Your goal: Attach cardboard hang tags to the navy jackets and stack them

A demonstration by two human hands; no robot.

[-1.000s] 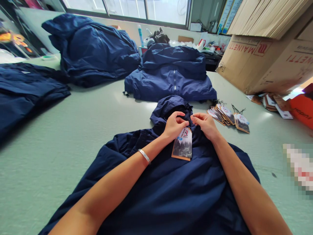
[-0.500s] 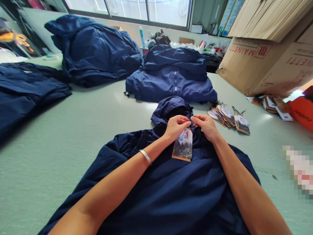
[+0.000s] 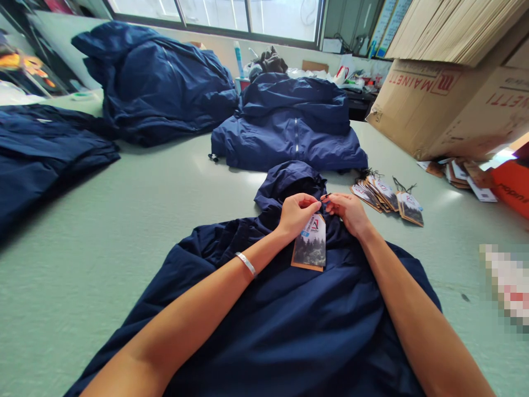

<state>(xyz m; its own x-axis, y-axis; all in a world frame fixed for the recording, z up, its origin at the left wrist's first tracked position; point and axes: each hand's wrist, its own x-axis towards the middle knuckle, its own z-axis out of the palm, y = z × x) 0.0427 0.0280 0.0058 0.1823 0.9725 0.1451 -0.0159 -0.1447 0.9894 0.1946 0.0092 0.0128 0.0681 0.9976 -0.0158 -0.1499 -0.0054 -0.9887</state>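
A navy hooded jacket [image 3: 264,325] lies spread on the pale green table, its hood [image 3: 289,179] pointing away from me. My left hand [image 3: 298,214] pinches at the collar, thumb and fingertips together, just above a hang tag [image 3: 309,242] with a forest picture. Close to its fingertips, my right hand [image 3: 345,210] is closed on a thin black cord, a bit of which shows at the fingertips. What exactly lies between the left fingertips is too small to make out. The tag hangs below the left hand, flat against the jacket front.
Several more tags [image 3: 382,193] with black cords lie right of the hood. Beyond it sits a folded navy jacket [image 3: 289,138]. Navy garments [image 3: 165,88] are heaped at back left, others [image 3: 45,154] at far left. Cardboard boxes [image 3: 450,105] stand at back right, near an orange item [image 3: 512,184].
The right fingers have curled and shifted slightly, and a bit of black cord now shows at their tips. The left hand and the tag have barely moved.
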